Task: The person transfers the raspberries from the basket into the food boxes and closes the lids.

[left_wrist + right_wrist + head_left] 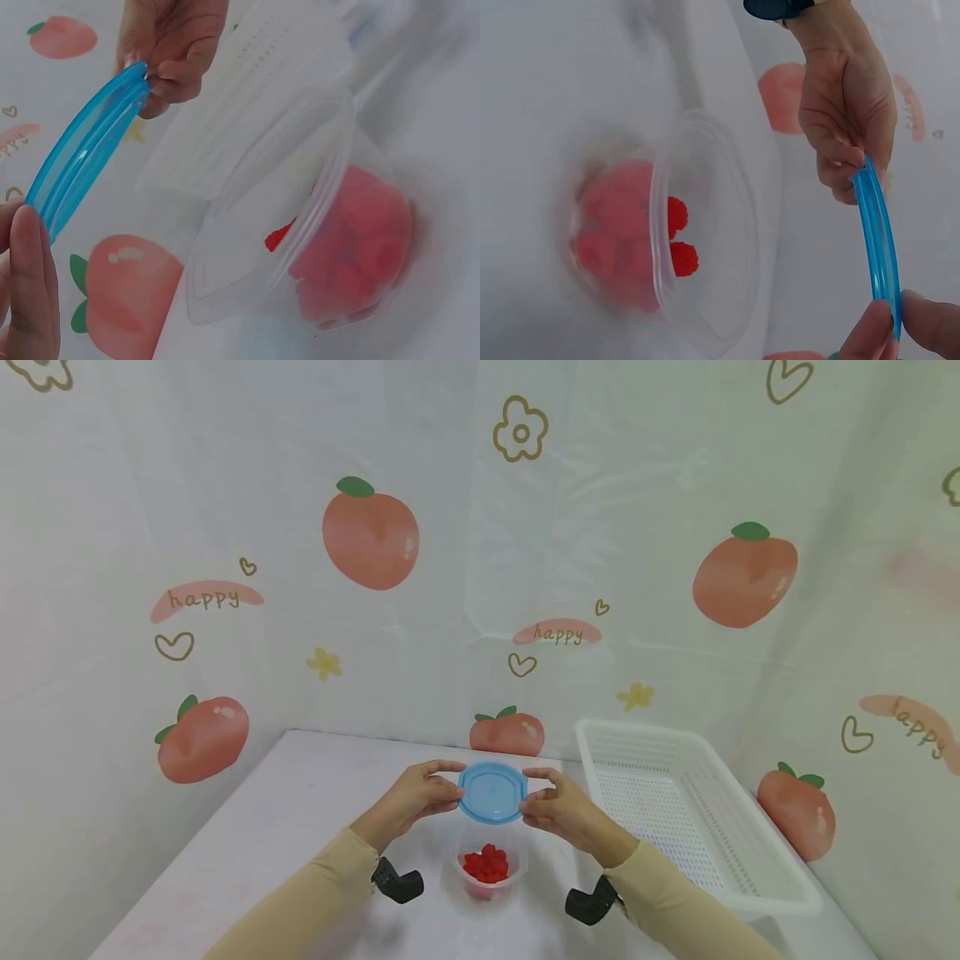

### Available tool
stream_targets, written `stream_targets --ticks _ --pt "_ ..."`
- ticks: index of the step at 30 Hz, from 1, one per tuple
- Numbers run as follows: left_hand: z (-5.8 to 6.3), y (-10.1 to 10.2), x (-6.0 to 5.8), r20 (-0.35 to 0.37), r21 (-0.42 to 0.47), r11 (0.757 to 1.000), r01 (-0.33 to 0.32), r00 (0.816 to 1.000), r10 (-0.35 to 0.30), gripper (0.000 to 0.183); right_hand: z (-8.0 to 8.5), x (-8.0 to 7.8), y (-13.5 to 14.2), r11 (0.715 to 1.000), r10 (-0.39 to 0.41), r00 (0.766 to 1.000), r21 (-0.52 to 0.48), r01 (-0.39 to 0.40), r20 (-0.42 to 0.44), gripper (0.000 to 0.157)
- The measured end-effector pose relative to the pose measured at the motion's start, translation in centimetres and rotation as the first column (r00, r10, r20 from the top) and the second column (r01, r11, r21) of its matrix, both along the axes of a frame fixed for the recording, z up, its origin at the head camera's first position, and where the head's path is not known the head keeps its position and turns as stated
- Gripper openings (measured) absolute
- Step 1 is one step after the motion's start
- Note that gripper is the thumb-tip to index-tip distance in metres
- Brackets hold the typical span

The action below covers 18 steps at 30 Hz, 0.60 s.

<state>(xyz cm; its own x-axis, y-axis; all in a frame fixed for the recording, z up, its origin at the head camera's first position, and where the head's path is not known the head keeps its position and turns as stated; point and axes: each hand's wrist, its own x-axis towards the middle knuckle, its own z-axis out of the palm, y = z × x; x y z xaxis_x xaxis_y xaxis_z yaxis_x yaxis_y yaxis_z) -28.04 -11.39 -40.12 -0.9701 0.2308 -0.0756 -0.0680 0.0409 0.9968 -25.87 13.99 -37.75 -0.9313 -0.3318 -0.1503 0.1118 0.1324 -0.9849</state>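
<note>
A round blue plastic lid point(493, 793) is held up between both hands above the table. My left hand point(420, 795) pinches its left edge, and my right hand point(558, 810) pinches the right edge. Just below the lid, on the table, stands a clear plastic bowl point(712, 300) without a cover. Red raspberries point(487, 863) fill its lower part; through the wall they show in the left wrist view as a raspberry pile point(352, 247). Lid and bowl are apart.
A white perforated plastic basket point(780, 860) stands on the right side of the white table point(300, 793). Behind and beside the table hangs a pale curtain point(450, 677) printed with fruit. A dark wrist device point(397, 882) sits under each forearm.
</note>
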Motion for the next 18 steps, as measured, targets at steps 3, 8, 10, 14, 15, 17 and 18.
stream_targets --ticks 3,8,10,14,15,17,18 --pt "-0.1 -0.1 0.4 0.005 -0.003 1.000 0.006 1.000 -0.006 0.047 0.0 0.5 0.0 1.000 0.005 1.000 0.012 -0.005 0.014 0.061" --pt "-0.6 -0.1 1.2 0.005 -0.018 0.999 0.036 0.999 -0.036 0.048 -0.2 1.4 0.0 0.999 0.007 0.999 0.035 -0.008 0.038 0.060" --pt "-1.0 -0.2 1.4 0.001 -0.036 0.998 0.049 0.999 -0.049 0.048 -0.4 1.8 0.0 0.999 0.012 0.999 0.045 -0.014 0.049 0.060" --pt "-1.6 -0.3 1.9 0.006 -0.067 0.995 0.070 0.998 -0.070 0.048 -0.7 2.2 0.1 0.997 0.032 0.997 0.066 -0.037 0.068 0.060" --pt "-1.7 -0.3 2.0 0.009 -0.074 0.995 0.073 0.997 -0.072 0.048 -0.7 2.3 0.1 0.997 0.038 0.997 0.067 -0.043 0.071 0.060" --pt "-1.8 -0.2 2.2 0.017 -0.079 0.994 0.078 0.997 -0.077 0.046 -0.9 2.4 0.2 0.996 0.049 0.996 0.066 -0.054 0.078 0.060" --pt "-1.9 -0.2 2.3 0.021 -0.086 0.993 0.076 0.997 -0.075 0.046 -1.0 2.4 0.2 0.996 0.054 0.995 0.066 -0.059 0.081 0.059"
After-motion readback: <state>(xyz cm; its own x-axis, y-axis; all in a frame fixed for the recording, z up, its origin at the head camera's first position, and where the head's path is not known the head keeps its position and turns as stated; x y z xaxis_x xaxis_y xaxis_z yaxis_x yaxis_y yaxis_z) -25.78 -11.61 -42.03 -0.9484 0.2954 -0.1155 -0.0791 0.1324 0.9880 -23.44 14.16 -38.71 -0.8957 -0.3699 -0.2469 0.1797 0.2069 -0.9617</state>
